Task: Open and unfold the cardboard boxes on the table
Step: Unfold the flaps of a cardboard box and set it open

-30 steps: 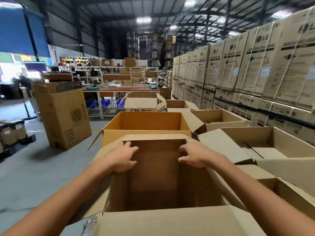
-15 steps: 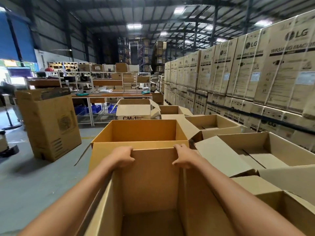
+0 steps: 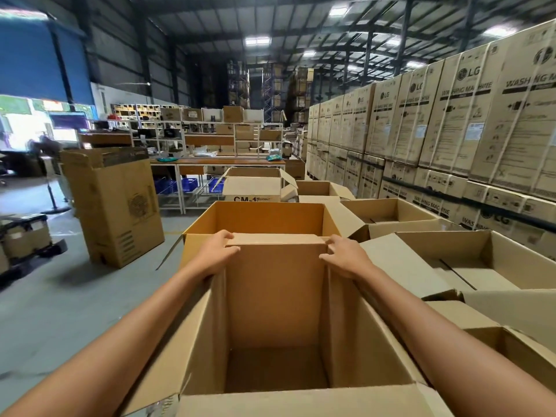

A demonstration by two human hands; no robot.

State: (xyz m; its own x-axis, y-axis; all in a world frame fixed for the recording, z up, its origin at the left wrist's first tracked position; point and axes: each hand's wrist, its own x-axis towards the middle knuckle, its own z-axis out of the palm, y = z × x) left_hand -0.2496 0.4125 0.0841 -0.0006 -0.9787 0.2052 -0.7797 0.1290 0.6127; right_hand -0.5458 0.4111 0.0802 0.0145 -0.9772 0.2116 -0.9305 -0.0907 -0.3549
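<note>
A tall brown cardboard box (image 3: 276, 299) stands open right in front of me, and I look down into its empty inside. My left hand (image 3: 215, 254) grips the far left corner of its top rim. My right hand (image 3: 344, 255) grips the far right corner of the same rim. The far flap between my hands is bent outward, away from me. The near flap (image 3: 301, 403) lies folded out toward me at the bottom of the view. Directly behind stands a second open box (image 3: 261, 218) with an orange-brown inside.
Several more open boxes (image 3: 469, 260) crowd the right side. Behind them rises a wall of stacked washing machine cartons (image 3: 481, 121). A tall closed carton (image 3: 114, 206) stands on the grey floor at left, with work tables (image 3: 216, 164) and shelving farther back.
The far flap, folded inward a second ago, has swung up and outward. My hands went from pressing on it to gripping the far corners of the rim. The box's inside opened up.
</note>
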